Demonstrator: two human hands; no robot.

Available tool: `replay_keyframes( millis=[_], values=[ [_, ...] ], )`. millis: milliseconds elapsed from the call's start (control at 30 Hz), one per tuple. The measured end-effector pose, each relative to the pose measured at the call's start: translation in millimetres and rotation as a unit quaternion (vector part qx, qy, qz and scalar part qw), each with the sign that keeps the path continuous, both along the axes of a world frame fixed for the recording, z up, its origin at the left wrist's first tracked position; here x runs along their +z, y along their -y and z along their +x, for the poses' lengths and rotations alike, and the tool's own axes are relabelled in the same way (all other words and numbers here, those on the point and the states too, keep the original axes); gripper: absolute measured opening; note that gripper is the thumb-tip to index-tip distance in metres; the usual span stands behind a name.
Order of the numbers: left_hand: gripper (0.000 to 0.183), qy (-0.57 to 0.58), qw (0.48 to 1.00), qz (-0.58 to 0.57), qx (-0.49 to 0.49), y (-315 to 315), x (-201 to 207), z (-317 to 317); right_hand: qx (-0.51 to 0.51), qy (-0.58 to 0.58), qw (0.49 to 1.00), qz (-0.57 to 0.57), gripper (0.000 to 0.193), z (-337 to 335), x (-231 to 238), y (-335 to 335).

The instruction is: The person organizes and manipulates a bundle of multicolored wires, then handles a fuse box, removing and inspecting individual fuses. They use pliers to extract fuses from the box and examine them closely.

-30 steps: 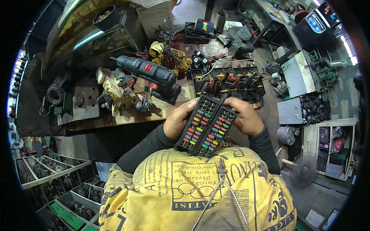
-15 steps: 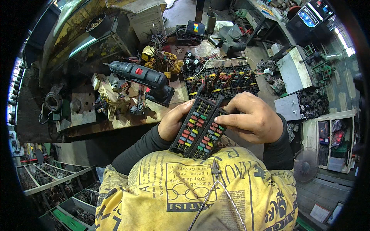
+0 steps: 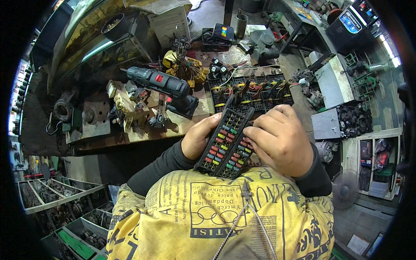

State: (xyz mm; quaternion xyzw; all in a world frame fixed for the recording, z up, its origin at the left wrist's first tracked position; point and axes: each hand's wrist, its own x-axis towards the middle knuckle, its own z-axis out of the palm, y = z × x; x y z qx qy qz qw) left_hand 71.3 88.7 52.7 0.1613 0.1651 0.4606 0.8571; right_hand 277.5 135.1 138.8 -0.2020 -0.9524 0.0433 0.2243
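A black fuse box [image 3: 225, 149] is tilted in front of my chest, with rows of red, yellow, green and blue blade fuses [image 3: 213, 152]. My left hand [image 3: 197, 139] is closed round its left side, thumb on the upper edge and the other fingers hidden beneath. At the box's right side, my right hand [image 3: 281, 141] has its thumb and fingers drawn together in a pinch over the upper end of the right fuse rows. Whatever lies between those fingertips is hidden.
Beyond the box, a bench holds a cordless drill [image 3: 158, 83], yellow connectors with wires [image 3: 184, 67], and black grids with coloured wiring [image 3: 251, 93]. A metal vise-like part [image 3: 63, 110] stands left. Divided bins [image 3: 65, 195] are at lower left, a fan [image 3: 345, 186] at right.
My right hand has shifted slightly down the box, and its index finger has curled in from pointing across the fuses. My left hand keeps its hold on the fuse box.
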Motion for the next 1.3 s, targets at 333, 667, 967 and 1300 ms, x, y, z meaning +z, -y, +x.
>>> replay_keyframes(
  millis=[333,667,967,1300],
  values=[
    [0.040,-0.068,0.996,0.017,0.061,3.4,0.9,3.4,-0.071,0.032,0.992,0.099,0.011,-9.6,-8.6,15.5],
    [0.039,-0.070,0.994,0.018,0.080,11.1,-5.1,1.4,-0.069,0.040,0.988,0.130,0.009,-16.3,-16.0,17.2],
    [0.043,-0.077,0.994,0.019,0.077,11.1,-7.8,0.0,-0.068,0.029,0.989,0.131,0.012,-15.6,-22.4,12.8],
    [0.045,-0.104,0.991,0.020,0.080,5.4,-13.8,-5.1,-0.049,-0.024,0.998,0.025,0.017,-9.6,-20.8,4.6]
  ],
)
